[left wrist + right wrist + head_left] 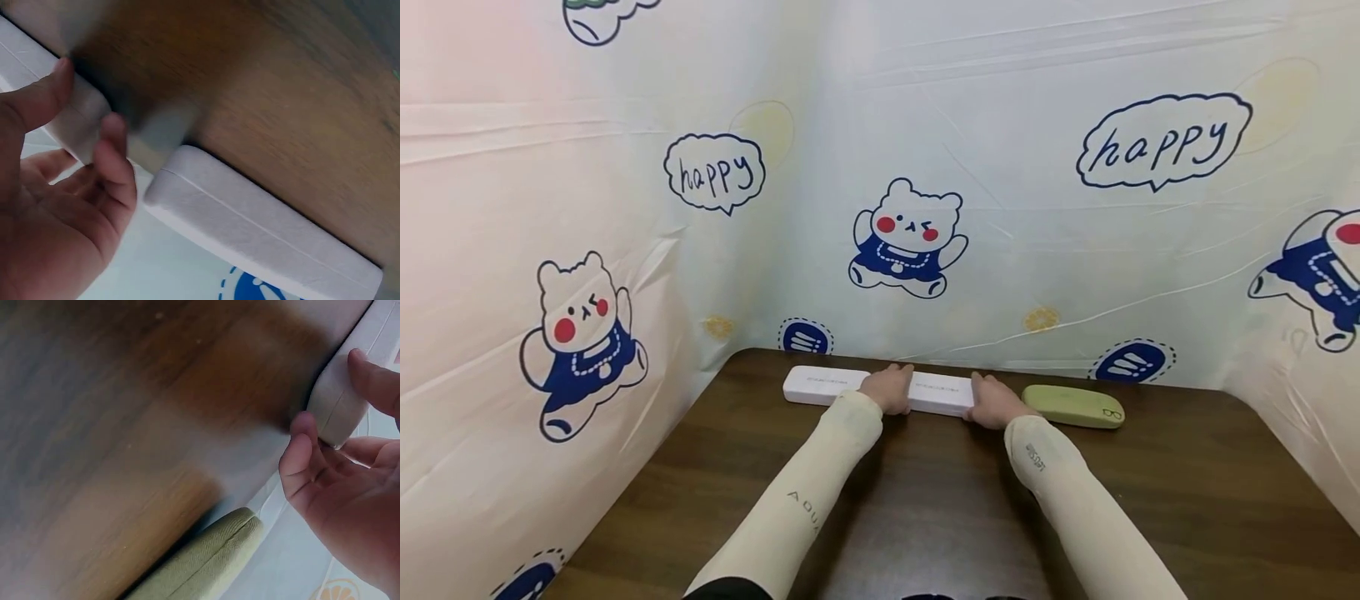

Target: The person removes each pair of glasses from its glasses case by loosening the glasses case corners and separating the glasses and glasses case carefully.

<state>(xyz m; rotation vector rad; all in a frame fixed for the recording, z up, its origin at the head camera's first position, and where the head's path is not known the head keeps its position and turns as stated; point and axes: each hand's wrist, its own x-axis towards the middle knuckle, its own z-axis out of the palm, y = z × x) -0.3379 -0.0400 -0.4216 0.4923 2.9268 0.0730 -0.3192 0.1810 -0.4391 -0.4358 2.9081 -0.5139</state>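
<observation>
Two long white glasses cases with rounded ends and faint lettering lie in a row along the table's back edge. My left hand (889,388) grips the left end of the middle white case (940,392), thumb on its near side and fingers curled about the end. At its other end, my right hand (996,402) holds the same case likewise. The left white case (262,219) lies just beyond my left hand, with a gap between the two. A green glasses case (1071,406), marked with a small spectacles drawing, lies right of my right hand, apart from it.
A dark brown wooden table (940,492) stretches from the cases back toward me. Behind it and at both sides hangs a pale sheet (1015,250) printed with bears and "happy" bubbles, close to the table's back edge.
</observation>
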